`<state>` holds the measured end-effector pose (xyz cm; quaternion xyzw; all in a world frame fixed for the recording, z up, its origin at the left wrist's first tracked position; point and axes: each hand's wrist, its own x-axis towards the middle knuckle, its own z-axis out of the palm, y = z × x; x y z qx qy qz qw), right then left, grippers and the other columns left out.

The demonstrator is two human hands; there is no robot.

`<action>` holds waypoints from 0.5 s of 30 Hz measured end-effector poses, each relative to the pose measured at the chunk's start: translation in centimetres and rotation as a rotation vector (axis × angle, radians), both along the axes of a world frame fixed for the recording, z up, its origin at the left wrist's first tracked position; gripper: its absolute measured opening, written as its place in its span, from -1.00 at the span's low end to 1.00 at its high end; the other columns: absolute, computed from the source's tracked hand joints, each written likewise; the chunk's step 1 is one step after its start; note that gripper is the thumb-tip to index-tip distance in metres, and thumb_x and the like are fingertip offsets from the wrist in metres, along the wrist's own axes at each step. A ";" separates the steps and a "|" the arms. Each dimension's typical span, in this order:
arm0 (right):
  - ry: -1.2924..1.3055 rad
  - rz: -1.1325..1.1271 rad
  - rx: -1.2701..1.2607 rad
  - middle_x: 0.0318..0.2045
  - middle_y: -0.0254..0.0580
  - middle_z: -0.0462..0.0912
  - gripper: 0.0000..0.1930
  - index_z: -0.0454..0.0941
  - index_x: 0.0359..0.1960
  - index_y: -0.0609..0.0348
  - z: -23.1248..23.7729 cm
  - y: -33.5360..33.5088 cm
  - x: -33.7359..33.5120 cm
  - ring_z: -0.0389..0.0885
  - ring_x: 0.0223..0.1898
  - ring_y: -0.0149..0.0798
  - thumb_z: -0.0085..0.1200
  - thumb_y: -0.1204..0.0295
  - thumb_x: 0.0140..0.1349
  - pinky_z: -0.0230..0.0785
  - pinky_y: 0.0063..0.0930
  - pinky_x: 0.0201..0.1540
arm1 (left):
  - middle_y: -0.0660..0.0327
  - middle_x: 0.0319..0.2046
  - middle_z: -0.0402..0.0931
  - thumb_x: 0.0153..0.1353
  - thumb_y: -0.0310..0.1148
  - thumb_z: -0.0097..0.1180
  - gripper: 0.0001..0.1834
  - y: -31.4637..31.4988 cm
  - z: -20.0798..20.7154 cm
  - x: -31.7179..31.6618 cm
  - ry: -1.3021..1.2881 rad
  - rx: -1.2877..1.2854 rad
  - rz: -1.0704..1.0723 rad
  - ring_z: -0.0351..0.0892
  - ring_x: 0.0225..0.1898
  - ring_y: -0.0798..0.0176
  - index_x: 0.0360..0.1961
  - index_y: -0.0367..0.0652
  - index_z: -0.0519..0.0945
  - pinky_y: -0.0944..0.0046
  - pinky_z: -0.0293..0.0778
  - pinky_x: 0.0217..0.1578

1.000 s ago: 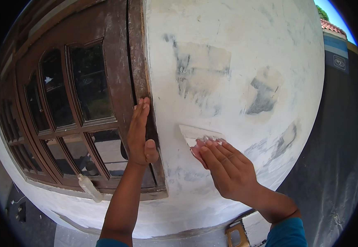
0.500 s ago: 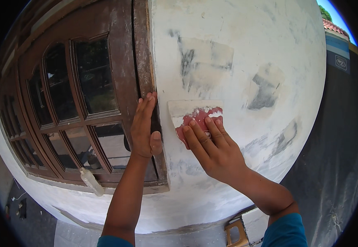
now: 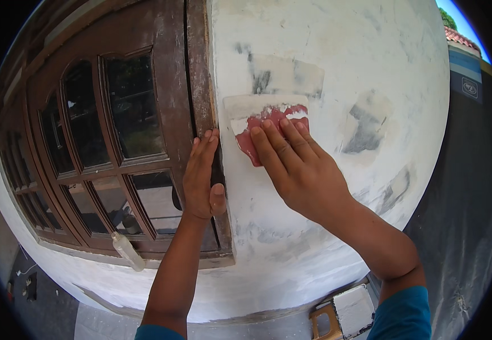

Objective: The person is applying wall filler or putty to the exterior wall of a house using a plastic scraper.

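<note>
My right hand (image 3: 307, 173) presses a red putty scraper (image 3: 248, 143) against the white wall (image 3: 399, 51). Its fingers lie along the face of the scraper, and the thumb is hidden behind. Pale filler coats the scraper's broad upper edge, which touches the wall just below a patch of grey and cream smears (image 3: 283, 71). Beside it, my left hand (image 3: 202, 184) rests on the brown wooden window frame (image 3: 199, 68), where the frame meets the wall. Its fingers point up, its thumb stands apart, and it holds nothing.
A clear plastic bottle (image 3: 127, 252) leans on the window sill. Glass panes (image 3: 130, 105) fill the window at left. More grey patches (image 3: 365, 127) mark the wall to the right. Below stand a tan plastic stool (image 3: 325, 323) and a white-smeared board (image 3: 354, 311).
My right hand has slid the scraper up the wall, from beneath the smeared patch to its lower edge. My left hand stays on the window frame.
</note>
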<state>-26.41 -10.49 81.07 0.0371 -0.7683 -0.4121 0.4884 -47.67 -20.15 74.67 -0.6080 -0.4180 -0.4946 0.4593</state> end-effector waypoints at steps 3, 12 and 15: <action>-0.132 0.040 -0.085 0.02 0.11 0.65 -0.56 0.49 0.14 0.37 -0.4 -2.1 3.1 0.65 0.07 0.08 0.11 0.45 0.23 0.57 -0.17 0.07 | -0.15 0.27 0.41 0.44 0.13 -0.39 -0.18 -0.1 -0.2 0.1 -0.009 -0.001 0.012 0.34 0.36 -0.14 0.32 -0.48 0.32 -0.09 0.07 0.42; 0.222 0.047 -0.269 0.04 -0.06 0.66 -0.64 0.53 0.05 0.18 8.2 -0.8 1.1 0.67 0.01 -0.03 0.05 0.59 0.19 0.59 -0.24 0.01 | -0.13 0.27 0.41 0.46 0.10 -0.40 -0.21 -0.1 -0.2 -0.1 0.005 0.001 -0.004 0.34 0.36 -0.13 0.32 -0.48 0.32 -0.08 0.12 0.40; 0.071 0.026 -0.070 0.06 0.08 0.62 -0.61 0.51 0.09 0.31 1.9 -0.5 -0.1 0.64 0.07 0.05 0.10 0.48 0.21 0.56 -0.15 0.09 | -0.14 0.27 0.41 0.45 0.10 -0.39 -0.21 -0.2 0.0 -0.2 -0.001 -0.001 -0.013 0.35 0.35 -0.13 0.32 -0.48 0.32 -0.08 0.12 0.40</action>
